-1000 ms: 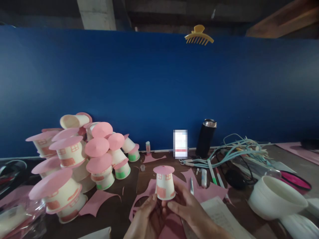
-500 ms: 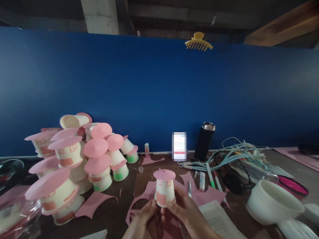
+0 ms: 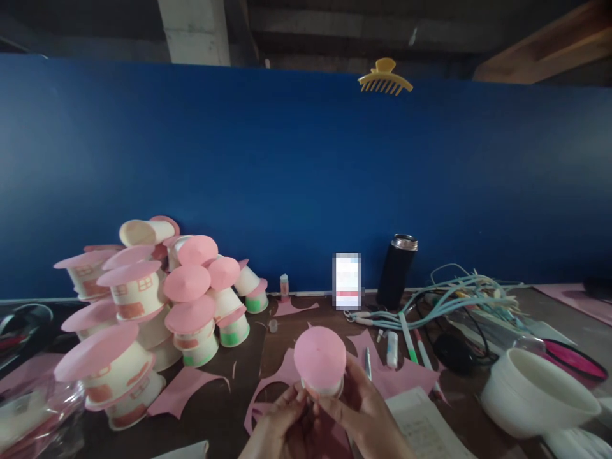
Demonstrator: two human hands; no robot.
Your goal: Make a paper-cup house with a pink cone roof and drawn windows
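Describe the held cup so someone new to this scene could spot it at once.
Start at the blue wall and drop to the dark table below it. Near the front edge of the view, between the left hand and right hand, is a pink-topped cup, its round top facing the camera. Similar cups are piled at left; only this one is held.

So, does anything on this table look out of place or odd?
One paper-cup house atop the left-hand pile lies on its side, open end showing, while most others sit roof-up. Also, the black flask stands uncapped, its threaded mouth exposed.
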